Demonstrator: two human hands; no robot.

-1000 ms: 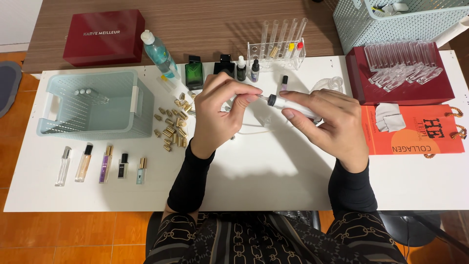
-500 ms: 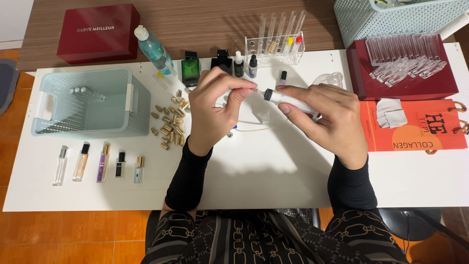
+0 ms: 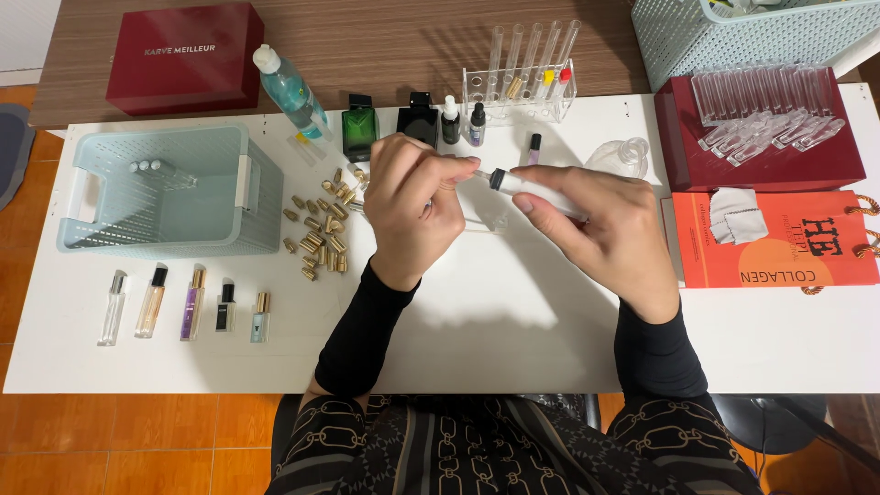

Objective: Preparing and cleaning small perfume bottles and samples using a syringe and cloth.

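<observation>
Above the white bench (image 3: 513, 339), just in front of the clear tube rack (image 3: 518, 92), the right hand (image 3: 600, 229) has its fingers (image 3: 550, 206) wrapped around a white tube with a dark collar (image 3: 527, 186). The left hand (image 3: 412, 206) meets the tube's tip, fingers pinched shut there; what they hold is too small to tell. Gold caps (image 3: 321, 234) lie left of the rack, beside the pale blue basket (image 3: 261, 197).

White desk (image 3: 513, 339): pale basket (image 3: 165, 188), gold caps (image 3: 321, 229), five small bottles (image 3: 188, 307), test-tube rack (image 3: 518, 87), orange bag (image 3: 770, 238).
</observation>
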